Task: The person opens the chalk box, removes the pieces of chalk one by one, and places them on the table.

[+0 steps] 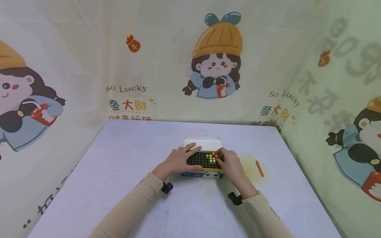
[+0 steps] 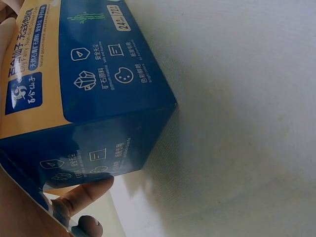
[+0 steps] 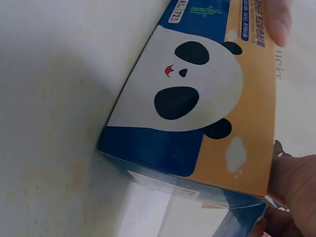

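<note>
A blue and orange chalk box (image 1: 202,174) with a panda face lies on the white table, its lid (image 1: 205,144) folded back. Inside it, a black grid (image 1: 196,160) of holes holds several yellow chalk sticks (image 1: 210,158) and a few orange ones at its right end. My left hand (image 1: 180,160) rests over the box's left end, thumb along the front edge and fingers spread toward the back. At the right end, my right hand (image 1: 230,162) pinches an orange-red chalk stick (image 1: 216,156) between thumb and fingertips; its lower part is hidden.
An orange chalk stick (image 1: 260,168) lies on the table to the right of the box, beside a yellowish dust smudge (image 1: 250,167). Printed cloth (image 1: 166,66) hangs behind the white table (image 1: 125,155) and along both sides.
</note>
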`<state>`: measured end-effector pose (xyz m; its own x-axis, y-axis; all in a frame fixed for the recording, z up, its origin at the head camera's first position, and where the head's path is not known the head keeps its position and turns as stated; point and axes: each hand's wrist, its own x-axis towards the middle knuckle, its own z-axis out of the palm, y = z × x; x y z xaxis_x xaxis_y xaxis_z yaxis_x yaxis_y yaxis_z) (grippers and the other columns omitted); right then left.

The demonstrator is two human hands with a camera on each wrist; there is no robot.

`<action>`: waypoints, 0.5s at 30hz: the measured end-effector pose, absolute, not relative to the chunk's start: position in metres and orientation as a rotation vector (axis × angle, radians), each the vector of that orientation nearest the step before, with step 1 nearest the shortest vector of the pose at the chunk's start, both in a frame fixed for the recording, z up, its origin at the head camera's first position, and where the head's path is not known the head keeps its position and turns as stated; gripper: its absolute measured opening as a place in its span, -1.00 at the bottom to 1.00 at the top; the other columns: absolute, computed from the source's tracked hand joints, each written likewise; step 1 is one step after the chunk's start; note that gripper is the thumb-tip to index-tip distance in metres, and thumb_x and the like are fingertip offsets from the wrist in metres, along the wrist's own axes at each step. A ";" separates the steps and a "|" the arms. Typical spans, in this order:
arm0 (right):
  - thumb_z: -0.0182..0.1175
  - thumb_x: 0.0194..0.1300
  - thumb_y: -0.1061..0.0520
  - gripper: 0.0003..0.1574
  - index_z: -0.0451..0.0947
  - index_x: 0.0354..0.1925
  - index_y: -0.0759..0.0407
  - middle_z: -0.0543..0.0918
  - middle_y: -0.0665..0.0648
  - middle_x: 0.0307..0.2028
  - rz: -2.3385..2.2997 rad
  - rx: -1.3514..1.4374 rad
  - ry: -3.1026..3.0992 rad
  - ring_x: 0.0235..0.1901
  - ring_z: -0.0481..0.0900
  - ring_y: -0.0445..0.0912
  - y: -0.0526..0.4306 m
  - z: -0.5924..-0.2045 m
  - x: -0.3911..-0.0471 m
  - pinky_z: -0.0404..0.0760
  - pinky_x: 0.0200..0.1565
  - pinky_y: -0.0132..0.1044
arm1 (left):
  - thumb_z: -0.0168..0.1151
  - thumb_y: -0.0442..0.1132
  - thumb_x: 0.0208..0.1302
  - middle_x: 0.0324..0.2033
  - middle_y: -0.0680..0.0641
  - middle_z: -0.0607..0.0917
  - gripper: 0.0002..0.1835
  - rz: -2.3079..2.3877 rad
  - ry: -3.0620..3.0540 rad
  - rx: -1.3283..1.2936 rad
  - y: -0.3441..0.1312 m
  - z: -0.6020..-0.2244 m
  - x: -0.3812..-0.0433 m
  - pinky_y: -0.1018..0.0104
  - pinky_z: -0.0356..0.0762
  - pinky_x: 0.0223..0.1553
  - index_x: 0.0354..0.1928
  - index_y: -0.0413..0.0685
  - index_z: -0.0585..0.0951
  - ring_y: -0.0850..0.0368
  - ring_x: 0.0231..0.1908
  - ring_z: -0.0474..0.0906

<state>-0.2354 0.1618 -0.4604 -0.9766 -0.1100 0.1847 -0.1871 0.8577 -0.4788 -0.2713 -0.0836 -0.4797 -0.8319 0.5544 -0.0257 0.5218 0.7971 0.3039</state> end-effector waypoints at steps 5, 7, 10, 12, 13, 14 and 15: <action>0.40 0.37 0.17 -0.85 0.67 -0.12 0.15 0.76 0.09 -0.31 0.739 0.234 -2.871 -0.29 0.62 -0.02 0.161 -0.462 -0.237 0.62 -0.24 -0.09 | 0.03 0.64 0.23 0.65 0.10 0.03 0.01 0.440 2.868 0.868 -0.085 -0.481 -0.272 -0.35 0.34 0.22 0.65 0.57 0.01 -0.29 0.36 0.37; 0.41 0.37 0.16 -0.85 0.66 -0.12 0.15 0.76 0.10 -0.31 0.729 0.225 -2.865 -0.30 0.63 -0.01 0.160 -0.463 -0.237 0.62 -0.24 -0.08 | 0.03 0.65 0.22 0.65 0.10 0.04 0.01 0.448 2.871 0.870 -0.085 -0.481 -0.273 -0.35 0.34 0.22 0.65 0.57 0.01 -0.29 0.36 0.37; 0.43 0.35 0.16 -0.84 0.67 -0.14 0.15 0.76 0.12 -0.30 0.712 0.210 -2.848 -0.29 0.63 0.01 0.159 -0.464 -0.238 0.64 -0.23 -0.06 | 0.02 0.66 0.21 0.65 0.10 0.04 0.01 0.455 2.874 0.868 -0.085 -0.483 -0.273 -0.35 0.33 0.24 0.64 0.59 0.01 -0.29 0.38 0.37; 0.43 0.34 0.16 -0.84 0.67 -0.14 0.15 0.76 0.13 -0.29 0.707 0.198 -2.841 -0.27 0.65 0.03 0.158 -0.464 -0.238 0.65 -0.21 -0.05 | 0.01 0.67 0.20 0.65 0.11 0.04 0.01 0.455 2.878 0.866 -0.085 -0.484 -0.274 -0.36 0.33 0.24 0.64 0.60 0.01 -0.29 0.38 0.36; 0.43 0.34 0.16 -0.84 0.67 -0.14 0.15 0.76 0.13 -0.28 0.710 0.192 -2.838 -0.26 0.65 0.03 0.157 -0.464 -0.238 0.65 -0.21 -0.04 | 0.01 0.67 0.20 0.65 0.11 0.04 0.01 0.457 2.879 0.866 -0.085 -0.485 -0.274 -0.35 0.33 0.24 0.64 0.60 0.01 -0.30 0.38 0.36; 0.43 0.35 0.16 -0.84 0.67 -0.14 0.15 0.77 0.14 -0.26 0.715 0.184 -2.838 -0.25 0.67 0.04 0.157 -0.465 -0.238 0.66 -0.20 -0.04 | 0.00 0.67 0.20 0.65 0.12 0.04 0.01 0.458 2.880 0.866 -0.085 -0.485 -0.274 -0.35 0.34 0.24 0.64 0.61 0.01 -0.30 0.38 0.36; 0.42 0.35 0.16 -0.84 0.67 -0.13 0.16 0.78 0.14 -0.26 0.719 0.177 -2.839 -0.25 0.68 0.04 0.157 -0.465 -0.238 0.67 -0.20 -0.04 | 0.00 0.67 0.20 0.65 0.12 0.04 0.01 0.458 2.882 0.866 -0.085 -0.485 -0.274 -0.34 0.34 0.24 0.64 0.62 0.01 -0.30 0.38 0.36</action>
<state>-0.2382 0.1566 -0.4646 -0.9714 -0.0652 0.2285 -0.1662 0.8739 -0.4568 -0.2742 -0.0850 -0.4853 -0.8339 0.5519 -0.0070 0.5225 0.7934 0.3122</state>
